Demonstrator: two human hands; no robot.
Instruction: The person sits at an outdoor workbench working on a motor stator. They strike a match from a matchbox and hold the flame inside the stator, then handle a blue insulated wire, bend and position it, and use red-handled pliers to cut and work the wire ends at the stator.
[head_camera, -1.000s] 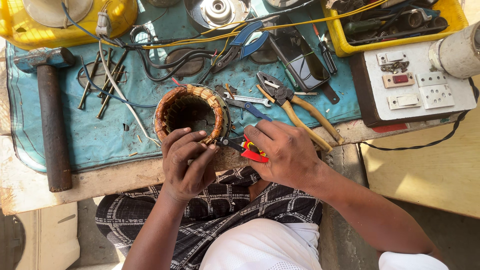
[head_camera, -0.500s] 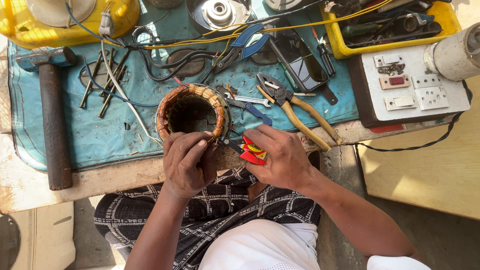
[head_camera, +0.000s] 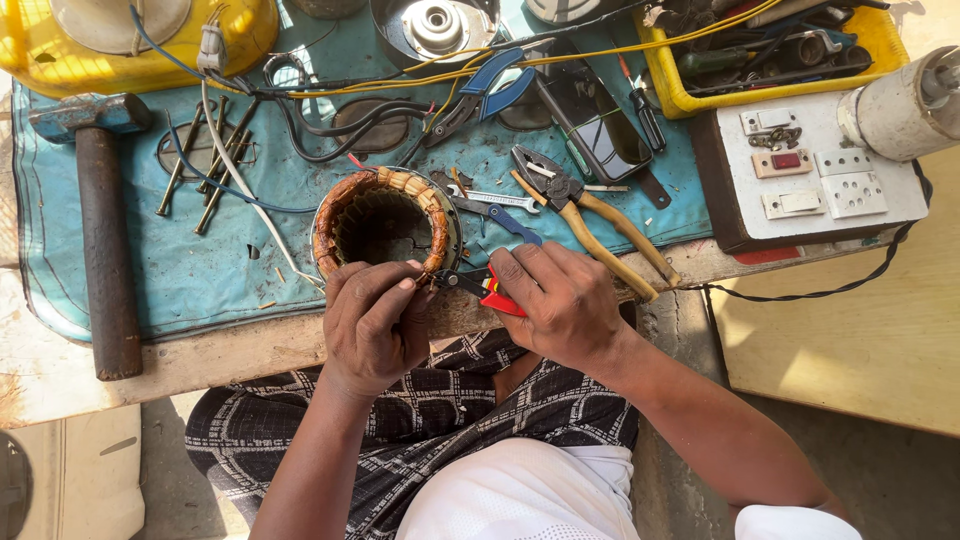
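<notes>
At the near edge of the worktop, the left hand pinches the copper-wound stator rim, while the right hand grips red-handled cutters touching the winding.

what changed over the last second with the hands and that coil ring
Little moved. The right hand with the red-handled cutters has drawn in closer to the copper-wound stator ring, the tip now at its near rim. The left hand still pinches at that rim. Nothing was picked up or let go. The hammer, yellow-handled pliers and switch board stayed put.
</notes>
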